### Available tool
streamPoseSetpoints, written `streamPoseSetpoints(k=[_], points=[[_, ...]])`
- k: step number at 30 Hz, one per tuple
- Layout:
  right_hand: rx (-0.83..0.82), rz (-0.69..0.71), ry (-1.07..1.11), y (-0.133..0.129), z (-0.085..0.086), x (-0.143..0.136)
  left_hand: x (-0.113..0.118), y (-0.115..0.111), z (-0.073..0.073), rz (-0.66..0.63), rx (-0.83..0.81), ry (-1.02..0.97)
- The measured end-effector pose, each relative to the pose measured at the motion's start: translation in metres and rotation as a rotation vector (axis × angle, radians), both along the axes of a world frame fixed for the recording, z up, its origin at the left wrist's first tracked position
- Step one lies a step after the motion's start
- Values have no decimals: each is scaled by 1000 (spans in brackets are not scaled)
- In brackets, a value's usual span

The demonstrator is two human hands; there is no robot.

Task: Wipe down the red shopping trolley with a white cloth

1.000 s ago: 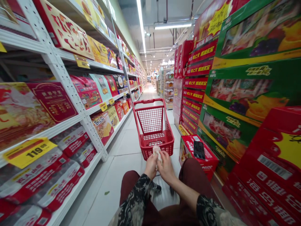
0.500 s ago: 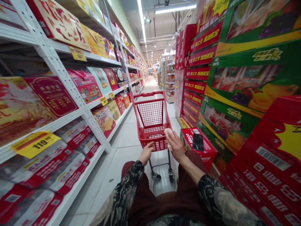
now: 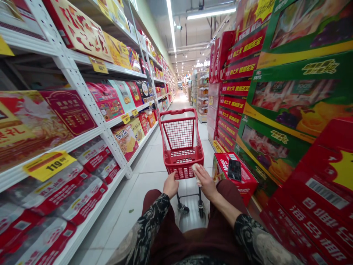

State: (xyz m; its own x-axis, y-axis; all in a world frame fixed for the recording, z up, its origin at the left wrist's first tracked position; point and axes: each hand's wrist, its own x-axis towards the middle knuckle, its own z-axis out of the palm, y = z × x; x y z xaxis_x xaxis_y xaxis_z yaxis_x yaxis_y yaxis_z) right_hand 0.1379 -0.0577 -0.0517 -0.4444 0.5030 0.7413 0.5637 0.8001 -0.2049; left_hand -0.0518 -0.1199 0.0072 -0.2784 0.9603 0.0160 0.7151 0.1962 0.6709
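Observation:
A red plastic shopping cart (image 3: pixel 184 162) with a mesh basket stands right in front of my knees. My left hand (image 3: pixel 171 185) is closed at the lower near edge of the basket, its thumb against the red plastic. My right hand (image 3: pixel 206 183) holds a crumpled white wipe (image 3: pixel 196 170) under its fingers, at the basket's near right corner. Whether it is tissue or cloth I cannot tell. To the right of my right hand, a black phone (image 3: pixel 234 170) lies on a red carton (image 3: pixel 246 186).
On the left run white metal shelves (image 3: pixel 114 147) with boxed goods and shrink-wrapped bottles (image 3: pixel 91 156). On the right rise stacked red cartons (image 3: pixel 233 103) and green drink cartons (image 3: pixel 278 99). A tiled aisle floor (image 3: pixel 149 158) stretches ahead between them.
My left hand has closed from loosely stretched fingers at the basket edge. My right hand, with the white wipe, has moved slightly down. The view has shifted a little left.

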Motion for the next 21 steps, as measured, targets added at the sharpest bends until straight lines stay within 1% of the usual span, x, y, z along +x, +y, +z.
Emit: streamPoseSetpoints(k=[2,3,4,5,6,8,10,12,13,14,15,16,17,19,21], points=[[73,-16,97,1,23,-3,-2,-2,0,16,22,57],[101,-21,115,2,30,-7,-2,-3,0,18,28,103],[125,-17,111,3,32,-14,-1,-4,0,12,28,164],[141,-4,86,4,29,-21,1,-4,0,-6,20,236],[148,13,49,5,23,-29,4,-5,0,-34,6,311],[137,46,-40,4,0,-44,10,-7,-1,-100,-35,428],[97,72,-125,1,-27,-53,14,-10,-3,-146,-78,462],[47,91,-195,-3,-50,-56,15,-13,-6,-168,-115,468],[27,103,-221,-5,-57,-54,14,-15,-8,-175,-128,470],[15,117,-234,-7,-60,-51,13,-17,-10,-179,-137,472],[15,133,-230,-9,-59,-47,11,-18,-12,-179,-139,475],[24,148,-207,-10,-53,-41,9,-19,-14,-173,-137,476],[40,161,-166,-10,-44,-35,7,-19,-15,-165,-132,474],[76,153,-48,-8,-19,-23,5,-19,-15,-147,-119,468],[104,89,65,-2,5,-12,7,-18,-12,-134,-106,469]])
